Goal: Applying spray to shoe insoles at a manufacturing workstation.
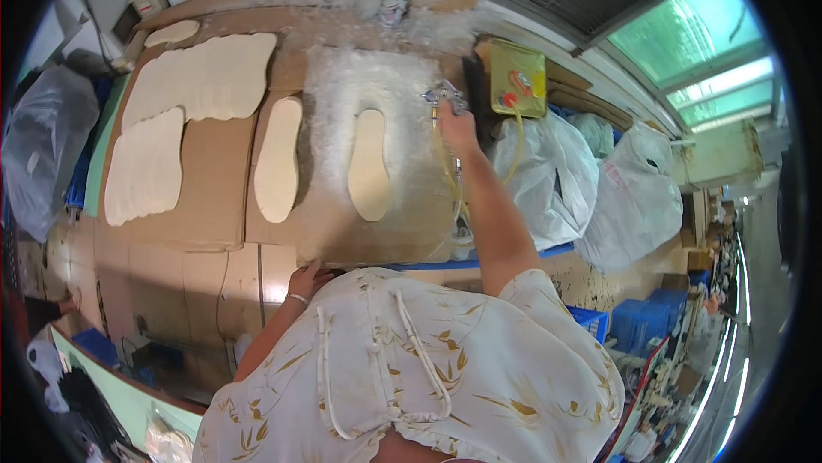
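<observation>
Forward outstretched, right hand [460,129] grips spray gun [444,98].

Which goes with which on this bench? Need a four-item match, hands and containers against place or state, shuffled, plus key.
Things
1. Left hand
2. Silver-topped can
3. Right hand
4. Yellow container

Place or state
A. Closed around the metal spray gun
B. Has a yellowish hose at its red fitting
C. At the near edge of the cardboard
D. Standing at the far side of the work surface

Pairs: 1-C, 2-D, 3-A, 4-B
</observation>
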A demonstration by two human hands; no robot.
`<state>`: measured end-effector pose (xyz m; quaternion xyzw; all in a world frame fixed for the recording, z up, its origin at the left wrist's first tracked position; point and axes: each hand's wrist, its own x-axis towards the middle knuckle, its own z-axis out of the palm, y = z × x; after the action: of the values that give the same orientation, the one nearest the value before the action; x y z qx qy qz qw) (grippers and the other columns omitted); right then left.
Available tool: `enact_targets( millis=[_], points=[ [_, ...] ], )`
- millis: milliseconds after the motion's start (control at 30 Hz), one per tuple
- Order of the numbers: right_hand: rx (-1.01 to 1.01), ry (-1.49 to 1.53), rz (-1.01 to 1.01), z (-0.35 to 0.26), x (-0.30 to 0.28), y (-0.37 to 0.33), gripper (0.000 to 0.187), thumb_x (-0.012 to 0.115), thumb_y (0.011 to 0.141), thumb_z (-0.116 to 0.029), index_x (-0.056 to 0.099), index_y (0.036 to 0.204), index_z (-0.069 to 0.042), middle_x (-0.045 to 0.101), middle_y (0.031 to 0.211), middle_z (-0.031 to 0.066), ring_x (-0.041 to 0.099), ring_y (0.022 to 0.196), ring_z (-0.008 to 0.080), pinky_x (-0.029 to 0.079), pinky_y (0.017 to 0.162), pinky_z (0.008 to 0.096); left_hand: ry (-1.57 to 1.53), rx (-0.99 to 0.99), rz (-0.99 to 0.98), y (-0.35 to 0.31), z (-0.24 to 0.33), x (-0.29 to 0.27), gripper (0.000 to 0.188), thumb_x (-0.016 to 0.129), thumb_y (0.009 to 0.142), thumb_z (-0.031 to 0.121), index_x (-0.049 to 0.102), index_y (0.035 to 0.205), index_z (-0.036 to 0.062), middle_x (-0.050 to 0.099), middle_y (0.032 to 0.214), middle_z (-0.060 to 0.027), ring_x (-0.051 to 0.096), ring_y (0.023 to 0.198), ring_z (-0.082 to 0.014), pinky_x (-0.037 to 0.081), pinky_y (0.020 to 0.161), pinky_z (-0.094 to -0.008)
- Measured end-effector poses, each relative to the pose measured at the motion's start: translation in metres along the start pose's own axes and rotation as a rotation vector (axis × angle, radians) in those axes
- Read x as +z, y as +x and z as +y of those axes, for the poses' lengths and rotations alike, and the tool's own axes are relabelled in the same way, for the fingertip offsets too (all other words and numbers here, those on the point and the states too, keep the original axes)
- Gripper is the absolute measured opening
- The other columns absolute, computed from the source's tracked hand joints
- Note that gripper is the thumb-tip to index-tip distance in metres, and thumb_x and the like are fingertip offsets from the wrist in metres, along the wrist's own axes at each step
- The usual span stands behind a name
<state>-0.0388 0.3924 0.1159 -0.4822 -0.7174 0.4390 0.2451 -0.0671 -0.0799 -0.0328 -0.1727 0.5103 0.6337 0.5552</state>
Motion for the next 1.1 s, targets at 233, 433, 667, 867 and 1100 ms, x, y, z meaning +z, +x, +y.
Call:
enact_targets(
  millis=[233,433,667,867,1100],
  points=[
    [-0.048,-0.015,0.034,-0.002,0.001,-0.002,0.048,0.061,0.084,-0.044,0.061,0.062,-0.001,0.059,0.058,0.0057,0.057,0.056,0.0154,0.045,0.057,0.0323,-0.048,-0.003,-0.020,0.000,-0.002,-0.004,0.049,0.060,0.091,0.029,0.047,0.116,-0.0106,0.057,0.111,-0.0243,0.062,0.096,-0.0341,0.055,0.084,-0.0379],
    [-0.020,-0.025,0.024,-0.009,0.001,-0.008,0.049,0.061,0.084,-0.044,0.061,0.064,0.000,0.060,0.058,0.0067,0.058,0.056,0.0162,0.045,0.059,0.0327,-0.044,-0.004,-0.022,0.000,-0.002,-0.006,0.050,0.060,0.091,0.029,0.046,0.116,-0.0119,0.056,0.111,-0.0249,0.061,0.098,-0.0351,0.055,0.086,-0.0392],
    [-0.032,-0.036,0.034,-0.005,-0.001,-0.006,0.049,0.060,0.084,-0.045,0.062,0.066,0.001,0.059,0.058,0.0078,0.059,0.057,0.0172,0.045,0.059,0.0332,0.011,0.016,0.024,-0.005,0.000,-0.001,0.049,0.061,0.091,0.029,0.047,0.115,-0.0118,0.056,0.112,-0.0253,0.061,0.097,-0.0350,0.055,0.085,-0.0396],
    [-0.047,-0.031,0.016,-0.008,-0.003,-0.011,0.049,0.060,0.085,-0.044,0.062,0.067,0.002,0.059,0.058,0.0080,0.059,0.058,0.0179,0.045,0.059,0.0337,0.011,0.016,0.053,-0.013,0.006,0.007,0.049,0.060,0.091,0.028,0.047,0.114,-0.0127,0.057,0.111,-0.0252,0.062,0.096,-0.0350,0.056,0.083,-0.0385],
    [-0.050,-0.031,0.039,-0.005,-0.003,-0.010,0.049,0.062,0.084,-0.044,0.062,0.069,0.003,0.059,0.059,0.0082,0.059,0.059,0.0174,0.045,0.060,0.0336,-0.043,-0.018,0.031,-0.008,0.005,0.004,0.046,0.060,0.091,0.026,0.047,0.113,-0.0128,0.057,0.109,-0.0250,0.062,0.096,-0.0354,0.056,0.083,-0.0389]
  ],
)
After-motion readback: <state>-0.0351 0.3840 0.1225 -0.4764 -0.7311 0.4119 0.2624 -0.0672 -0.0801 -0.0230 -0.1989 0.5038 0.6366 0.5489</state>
